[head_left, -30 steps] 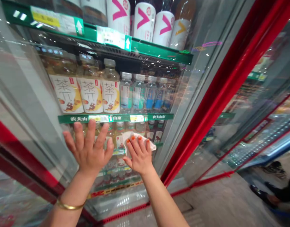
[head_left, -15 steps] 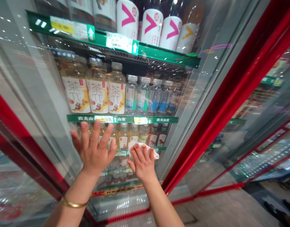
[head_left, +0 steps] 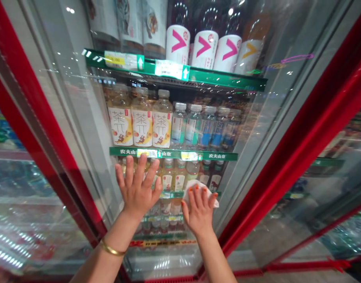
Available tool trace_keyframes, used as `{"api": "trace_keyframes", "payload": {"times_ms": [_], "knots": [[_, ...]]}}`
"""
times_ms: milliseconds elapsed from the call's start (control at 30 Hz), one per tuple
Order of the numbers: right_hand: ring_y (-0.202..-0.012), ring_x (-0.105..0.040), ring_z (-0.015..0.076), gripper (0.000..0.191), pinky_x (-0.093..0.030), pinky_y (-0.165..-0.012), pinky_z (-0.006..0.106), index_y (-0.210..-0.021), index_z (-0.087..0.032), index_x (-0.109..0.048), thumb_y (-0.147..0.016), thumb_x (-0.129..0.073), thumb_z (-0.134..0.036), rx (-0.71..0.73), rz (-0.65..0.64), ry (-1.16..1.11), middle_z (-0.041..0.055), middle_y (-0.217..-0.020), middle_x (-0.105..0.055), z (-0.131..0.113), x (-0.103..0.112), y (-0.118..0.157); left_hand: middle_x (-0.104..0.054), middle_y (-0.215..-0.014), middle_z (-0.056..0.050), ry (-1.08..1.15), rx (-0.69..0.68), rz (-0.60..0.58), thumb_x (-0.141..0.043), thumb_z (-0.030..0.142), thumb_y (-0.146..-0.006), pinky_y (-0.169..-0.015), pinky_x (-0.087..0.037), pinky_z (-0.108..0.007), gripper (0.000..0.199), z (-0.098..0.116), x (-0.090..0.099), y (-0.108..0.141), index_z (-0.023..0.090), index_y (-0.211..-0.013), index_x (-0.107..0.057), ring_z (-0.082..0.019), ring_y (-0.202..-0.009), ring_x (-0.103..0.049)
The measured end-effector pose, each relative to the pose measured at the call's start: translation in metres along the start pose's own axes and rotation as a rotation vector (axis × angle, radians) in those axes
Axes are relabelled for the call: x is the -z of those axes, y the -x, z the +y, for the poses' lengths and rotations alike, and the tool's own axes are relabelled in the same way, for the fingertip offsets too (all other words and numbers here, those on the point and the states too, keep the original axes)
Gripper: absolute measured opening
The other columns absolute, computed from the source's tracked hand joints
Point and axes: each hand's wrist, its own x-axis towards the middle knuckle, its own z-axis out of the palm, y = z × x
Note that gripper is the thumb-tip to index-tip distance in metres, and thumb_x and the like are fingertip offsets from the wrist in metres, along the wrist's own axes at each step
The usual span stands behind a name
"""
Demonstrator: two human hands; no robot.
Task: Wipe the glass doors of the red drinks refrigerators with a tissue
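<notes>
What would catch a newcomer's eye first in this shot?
The left hand, wearing a thin gold bangle, and the orange-nailed right hand stand out first, spread on the glass door of a red-framed drinks cooler, the right one pressing a crumpled white cloth. Higher up behind the glass, white bottles with pink V marks stand in a row.

Shop drinks fridge in the bg, red metal door frames [head_left: 295, 153] w/ glass doors either side. Inside: green shelf rails [head_left: 209, 155] w/ price tags, tea bottles [head_left: 121, 125] & water bottles [head_left: 192, 127] lined up, white bottles w/ pink V's [head_left: 206, 49] up top. Left door [head_left: 21, 204] throws back bright strip lights, right door [head_left: 324, 188] reflects shop shelves. Pale floor [head_left: 286, 278] just visible along the bottom rt.
</notes>
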Motion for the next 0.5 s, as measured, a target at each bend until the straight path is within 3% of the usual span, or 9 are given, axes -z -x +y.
{"api": "trace_keyframes", "payload": {"times_ms": [67, 167, 200, 267, 333, 400, 433, 500], "knots": [[-0.176, 0.004, 0.0321, 0.084, 0.003, -0.138, 0.074, -0.179, -0.017, -0.005, -0.11, -0.049, -0.034, -0.193, 0.042, 0.041, 0.0152, -0.187, -0.008, 0.032, 0.008, 0.0, -0.021, -0.184, 0.003, 0.007, 0.009, 0.001, -0.068, 0.027, -0.097, -0.145, -0.004, -0.055, 0.088, 0.001, 0.0, 0.0, 0.038, -0.175, -0.029, -0.025, -0.175, -0.011], [-0.175, 0.004, 0.0416, 0.078, -0.006, -0.13, 0.088, -0.179, -0.017, 0.003, -0.113, -0.034, -0.037, -0.415, 0.14, 0.025, 0.0207, -0.187, 0.001, 0.057, 0.016, -0.049, -0.02, -0.184, 0.003, 0.009, 0.017, 0.006, -0.067, 0.028, -0.098, -0.145, -0.005, -0.055, 0.087, 0.003, -0.001, 0.0, 0.037, -0.176, -0.028, -0.025, -0.175, -0.01], [-0.175, 0.002, 0.0421, 0.077, -0.01, -0.131, 0.087, -0.179, -0.018, 0.003, -0.113, -0.033, -0.037, -0.403, 0.157, 0.003, 0.02, -0.188, -0.001, 0.051, 0.016, -0.068, -0.021, -0.184, 0.003, 0.006, 0.015, 0.007, -0.066, 0.028, -0.098, -0.145, -0.005, -0.055, 0.087, 0.003, -0.001, -0.001, 0.037, -0.176, -0.028, -0.025, -0.175, -0.011], [-0.175, -0.002, 0.038, 0.078, -0.014, -0.137, 0.076, -0.179, -0.017, -0.004, -0.112, -0.037, -0.037, -0.234, 0.141, -0.039, 0.0167, -0.188, -0.009, 0.021, 0.012, -0.092, -0.022, -0.184, 0.003, -0.001, 0.011, 0.011, -0.067, 0.028, -0.098, -0.145, -0.005, -0.054, 0.086, 0.003, -0.001, -0.001, 0.036, -0.176, -0.029, -0.025, -0.175, -0.012], [-0.176, -0.006, 0.0302, 0.08, -0.011, -0.143, 0.059, -0.179, -0.016, -0.013, -0.11, -0.046, -0.038, 0.036, 0.088, -0.068, 0.0109, -0.188, -0.017, -0.012, 0.007, -0.087, -0.022, -0.183, 0.002, -0.007, 0.01, 0.019, -0.067, 0.027, -0.098, -0.145, -0.006, -0.054, 0.086, 0.004, 0.0, -0.002, 0.035, -0.176, -0.03, -0.025, -0.175, -0.012], [-0.176, -0.007, 0.0236, 0.08, -0.005, -0.144, 0.046, -0.179, -0.016, -0.016, -0.109, -0.05, -0.035, 0.185, 0.036, -0.069, 0.0051, -0.188, -0.015, -0.025, 0.006, -0.063, -0.022, -0.184, 0.002, -0.012, 0.01, 0.022, -0.065, 0.027, -0.099, -0.145, -0.006, -0.054, 0.085, 0.004, 0.0, -0.002, 0.034, -0.176, -0.029, -0.026, -0.175, -0.012], [-0.176, -0.005, 0.0221, 0.079, -0.004, -0.144, 0.045, -0.179, -0.017, -0.015, -0.109, -0.049, -0.033, 0.169, 0.023, -0.06, 0.004, -0.188, -0.01, -0.02, 0.008, -0.05, -0.022, -0.184, 0.002, -0.014, 0.009, 0.023, -0.065, 0.028, -0.1, -0.145, -0.006, -0.054, 0.084, 0.004, 0.0, -0.002, 0.034, -0.176, -0.029, -0.026, -0.175, -0.012], [-0.176, 0.002, 0.0245, 0.077, -0.005, -0.144, 0.054, -0.179, -0.018, -0.007, -0.112, -0.043, -0.031, -0.04, 0.038, -0.043, 0.0065, -0.188, -0.001, 0.012, 0.015, -0.039, -0.021, -0.184, 0.003, -0.016, 0.01, 0.019, -0.063, 0.029, -0.1, -0.145, -0.006, -0.054, 0.083, 0.005, 0.0, -0.002, 0.035, -0.176, -0.029, -0.026, -0.175, -0.012]]}}
